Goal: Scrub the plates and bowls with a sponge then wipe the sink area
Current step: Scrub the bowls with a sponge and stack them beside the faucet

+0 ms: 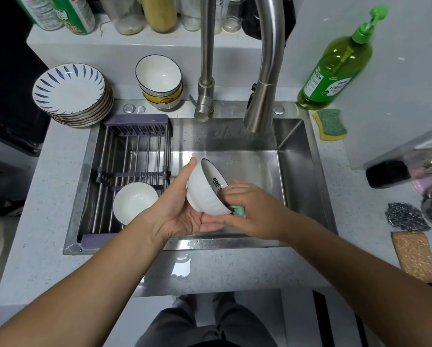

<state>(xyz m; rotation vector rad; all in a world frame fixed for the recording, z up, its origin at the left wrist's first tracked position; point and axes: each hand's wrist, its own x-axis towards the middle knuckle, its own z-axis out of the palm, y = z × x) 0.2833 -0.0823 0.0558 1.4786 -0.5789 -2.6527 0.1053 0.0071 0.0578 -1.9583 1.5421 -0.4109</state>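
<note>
A white bowl [202, 189] with a dark rim is tipped on its side over the steel sink [300, 171], its mouth facing right. My left hand [182, 209] cradles it from below, thumb up along its far side. My right hand [245, 209] grips a green sponge [240, 211] at the bowl's rim, and its fingers reach into the bowl. Another white bowl [134, 201] sits upright on the drying rack [134, 146] at the sink's left. A stack of blue-patterned plates [69, 91] and a stack of bowls [159, 78] stand behind the sink.
The tall faucet [262, 71] arches over the sink's back. A green soap bottle [335, 63] and a yellow-green sponge [331, 123] lie at the back right. A steel scourer [405, 216] and a brown cloth [415, 254] are on the right counter. Bottles and jars line the back ledge.
</note>
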